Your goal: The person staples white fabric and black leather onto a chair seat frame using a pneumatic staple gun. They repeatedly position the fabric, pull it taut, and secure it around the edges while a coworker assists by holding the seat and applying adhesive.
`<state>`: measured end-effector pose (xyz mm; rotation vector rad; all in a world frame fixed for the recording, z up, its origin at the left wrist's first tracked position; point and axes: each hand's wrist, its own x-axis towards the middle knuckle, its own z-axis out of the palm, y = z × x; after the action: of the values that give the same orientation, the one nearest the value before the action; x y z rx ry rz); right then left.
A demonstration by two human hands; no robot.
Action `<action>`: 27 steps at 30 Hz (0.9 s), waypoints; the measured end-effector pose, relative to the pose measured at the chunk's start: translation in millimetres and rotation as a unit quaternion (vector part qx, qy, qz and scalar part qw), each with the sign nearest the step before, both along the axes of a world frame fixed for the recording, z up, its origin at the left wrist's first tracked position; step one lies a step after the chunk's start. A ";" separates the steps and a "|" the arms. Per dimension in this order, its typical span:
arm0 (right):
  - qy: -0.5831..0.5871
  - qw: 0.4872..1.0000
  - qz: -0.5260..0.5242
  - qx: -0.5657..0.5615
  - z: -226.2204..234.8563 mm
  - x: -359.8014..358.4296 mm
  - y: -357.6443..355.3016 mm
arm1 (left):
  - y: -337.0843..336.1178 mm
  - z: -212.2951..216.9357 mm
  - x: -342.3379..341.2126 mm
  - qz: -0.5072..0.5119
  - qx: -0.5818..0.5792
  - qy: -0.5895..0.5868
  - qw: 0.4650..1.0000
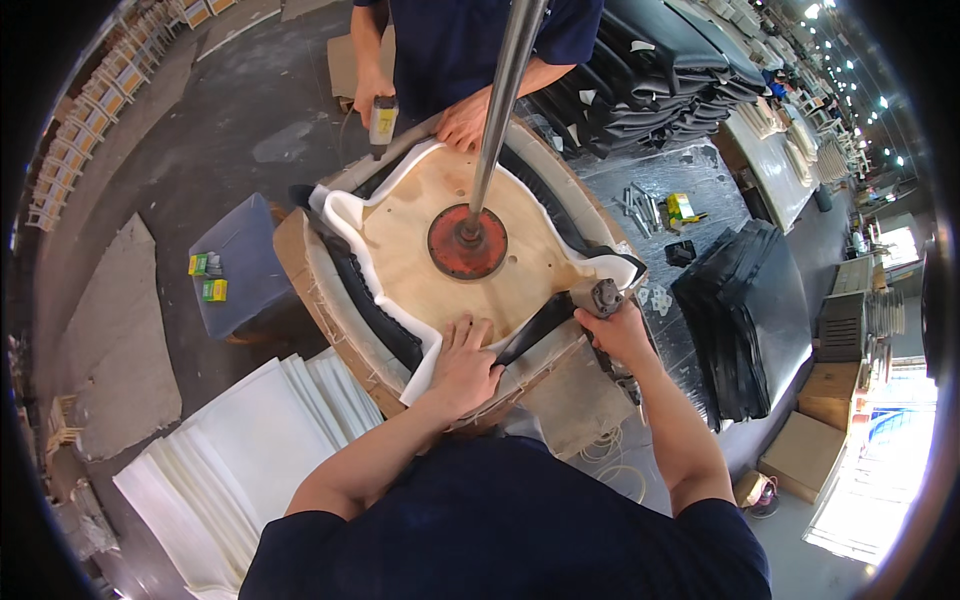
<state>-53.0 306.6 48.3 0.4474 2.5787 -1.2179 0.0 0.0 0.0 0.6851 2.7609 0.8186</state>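
Note:
A plywood panel (410,225) with white padding (350,240) and black upholstery cover (385,325) around its edges lies in a padded frame (290,255). A red round plate (445,240) at the foot of a metal rod (495,110) presses on its middle. My left hand (460,365) rests open at the panel's near edge, fingers spread on wood and padding. My right hand (618,332) grips a staple gun (600,297), which stands over the near right corner; its tip is hidden. Across from me, a co-worker's hand (372,88) holds another staple gun (383,125), and their other hand (465,125) presses the far edge.
White foam sheets (240,430) lean at the lower left, below a blue-grey bin lid (240,265) with small boxes. On the right table (640,170) lie staple strips (640,208), a yellow-green box (685,208) and black covers (735,320). A black cover pile (640,75) stands behind.

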 end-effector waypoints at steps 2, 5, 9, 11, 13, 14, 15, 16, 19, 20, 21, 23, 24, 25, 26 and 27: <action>-0.026 1.000 -0.008 -0.013 9.1 3.1 -2.5 | 0.2 -9.4 1.7 0.012 0.040 0.009 0.999; -0.036 0.998 -0.010 -0.044 16.0 5.3 -2.9 | 3.6 -22.6 -0.2 0.037 0.089 0.030 0.995; -0.054 0.995 -0.004 -0.089 21.2 15.5 -8.9 | 6.7 -34.1 2.9 0.082 0.137 0.053 0.986; -0.086 0.989 0.011 -0.121 30.9 24.4 -20.1 | 9.2 -39.2 3.1 0.112 0.147 0.051 0.981; -0.132 0.981 0.026 -0.140 40.1 30.5 -37.7 | 9.9 -42.7 3.6 0.136 0.160 0.051 0.976; -0.155 0.976 0.033 -0.148 43.6 33.3 -46.9 | 10.7 -43.0 3.4 0.145 0.168 0.052 0.974; -0.163 0.970 0.034 -0.178 45.1 36.0 -56.4 | 11.4 -43.2 2.9 0.156 0.176 0.053 0.971; -0.184 0.966 0.047 -0.173 41.4 37.1 -60.7 | 12.1 -45.0 2.6 0.162 0.181 0.053 0.968; -0.202 0.962 0.046 -0.177 31.4 40.7 -75.4 | 15.2 -48.8 1.0 0.185 0.198 0.051 0.961; -0.207 0.961 0.048 -0.178 28.9 40.1 -80.3 | 15.8 -49.2 0.3 0.192 0.204 0.048 0.959; -0.211 0.959 0.050 -0.180 27.3 39.0 -84.1 | 16.6 -49.4 0.1 0.199 0.211 0.044 0.956; -0.221 0.958 0.061 -0.170 24.4 36.0 -89.6 | 17.4 -51.2 -0.9 0.208 0.208 0.037 0.955; -0.226 0.958 0.065 -0.165 23.5 34.2 -91.5 | 18.2 -51.8 -1.1 0.212 0.206 0.034 0.955; -0.230 0.959 0.066 -0.153 22.6 31.8 -93.1 | 18.5 -50.9 -1.9 0.215 0.205 0.029 0.954; -0.234 0.960 0.067 -0.141 21.9 29.7 -94.4 | 18.9 -49.9 -2.3 0.218 0.204 0.024 0.954; -0.238 0.960 0.067 -0.129 21.1 27.9 -95.8 | 18.9 -49.0 -2.8 0.221 0.203 0.020 0.954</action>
<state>-25.1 210.8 69.4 0.4391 1.9826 -1.2023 -2.8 18.9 -49.0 0.1235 2.8452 1.5031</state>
